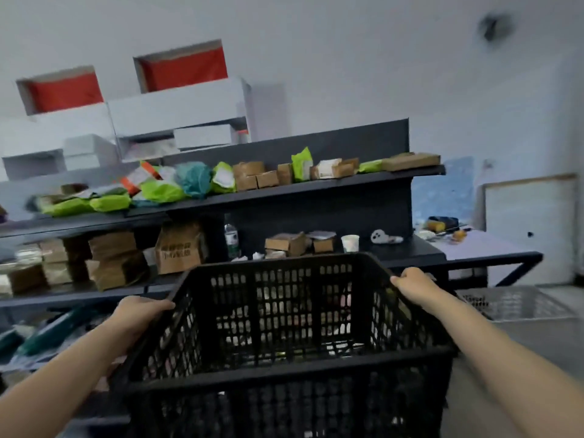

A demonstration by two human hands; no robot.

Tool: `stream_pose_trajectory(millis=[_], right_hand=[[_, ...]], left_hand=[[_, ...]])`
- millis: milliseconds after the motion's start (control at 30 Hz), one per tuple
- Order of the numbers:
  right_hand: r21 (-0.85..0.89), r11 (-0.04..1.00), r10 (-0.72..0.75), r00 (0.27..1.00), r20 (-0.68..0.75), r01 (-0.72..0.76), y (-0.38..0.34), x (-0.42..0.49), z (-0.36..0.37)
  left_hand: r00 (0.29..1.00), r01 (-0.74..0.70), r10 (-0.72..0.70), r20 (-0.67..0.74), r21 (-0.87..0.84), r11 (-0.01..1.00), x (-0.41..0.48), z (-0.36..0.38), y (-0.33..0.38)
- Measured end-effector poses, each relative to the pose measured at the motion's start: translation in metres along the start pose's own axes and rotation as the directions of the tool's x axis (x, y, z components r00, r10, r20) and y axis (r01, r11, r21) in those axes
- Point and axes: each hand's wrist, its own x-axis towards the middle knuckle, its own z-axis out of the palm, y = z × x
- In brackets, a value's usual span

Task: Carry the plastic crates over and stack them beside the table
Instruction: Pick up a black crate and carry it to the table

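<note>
A black plastic lattice crate point(284, 314) fills the lower middle of the head view, held up in front of me. My left hand point(139, 314) grips its left rim. My right hand point(414, 284) grips its right rim, fingers curled over the edge. The crate looks hollow inside; the floor shows through its mesh. A pale grey lattice crate point(518, 303) lies low at the right, beside the dark table point(493, 257).
A dark shelf unit point(316, 191) stands straight ahead, loaded with green mailers, cardboard boxes, a bottle and a paper cup. White shelving with red panels rises behind it. A white board leans on the right wall. Green packages lie on the floor at left.
</note>
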Motion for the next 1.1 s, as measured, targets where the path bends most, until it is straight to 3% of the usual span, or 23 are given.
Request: stream_pose_trajectory(millis=[300, 500, 700, 933, 1100], right_hand=[[0.014, 0.996, 0.093, 0.975, -0.201, -0.092, 0.118, -0.029, -0.180], [-0.002, 0.986, 0.156, 0.934, -0.322, -0.165, 0.220, -0.016, -0.314], [-0.064, 0.963, 0.212, 0.881, -0.424, -0.262, 0.305, -0.004, -0.440], [-0.088, 0.918, 0.284, 0.795, -0.536, -0.386, 0.378, 0.034, -0.521], [-0.106, 0.888, 0.312, 0.755, -0.577, -0.448, 0.422, 0.094, -0.550]], left_hand=[[0.974, -0.068, 0.065, 0.216, 0.008, 0.998, -0.055, 0.148, 0.098], [0.945, -0.153, 0.145, 0.294, 0.004, 0.988, -0.107, 0.314, 0.158], [0.877, -0.066, 0.061, 0.476, -0.007, 0.998, -0.154, 0.475, 0.190], [0.774, 0.010, -0.003, 0.633, -0.007, 1.000, -0.171, 0.644, 0.247], [0.755, -0.012, 0.058, 0.653, -0.074, 0.997, -0.133, 0.761, 0.293]])
